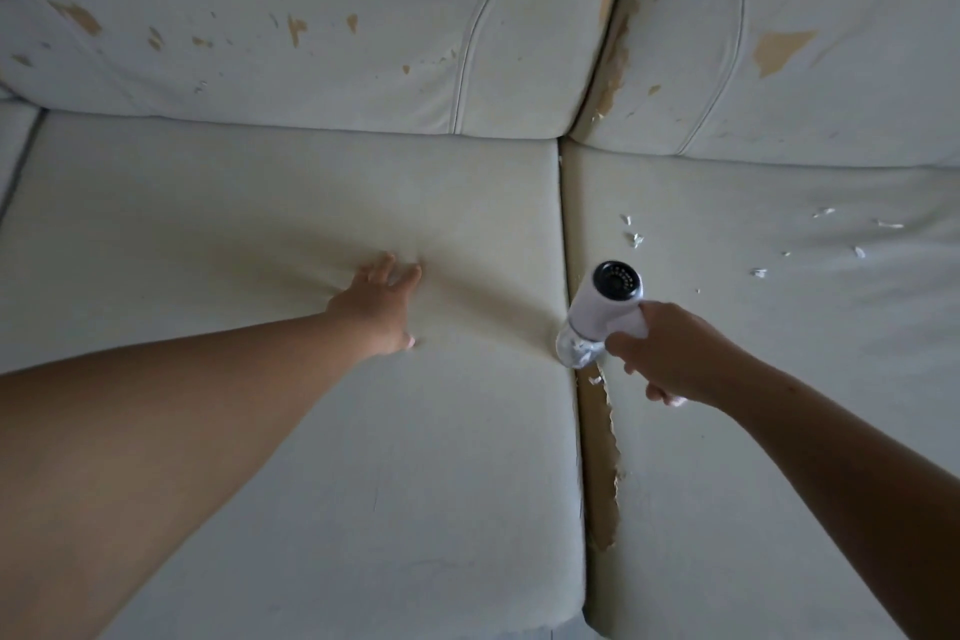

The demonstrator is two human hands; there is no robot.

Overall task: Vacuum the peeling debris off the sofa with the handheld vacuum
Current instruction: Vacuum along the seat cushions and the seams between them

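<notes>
Left hand [382,304] was flat on the left seat cushion [260,431], fingers straight and spread, gripping nothing, just pushing a dent in so the seam gap [569,234] opened up. If that push eased off, I'd guess the gap would pinch shut and hide whatever bits were down there.

The handheld vacuum [605,312] sat nose-down right at the gap, with the right hand [670,353] wrapped around its handle. Just near of it, the edge of the right seat cushion [779,431] had a long ragged torn strip [602,483] with tan backing showing. Dragging suction along that could easily lift more skin and make fresh mess.

The white flakes [634,238] lay on the right cushion, far and right of the vacuum, not yet picked up.

Stuff-wise, the sofa looked like pale faux leather, smooth and soft enough to crease under the palm. The back cushions [260,42] were speckled with tan peeled patches. The vacuum was a stubby white cylinder with a dark vented end cap and a clear cup at the bottom. The flakes were thin, curly and light.
</notes>
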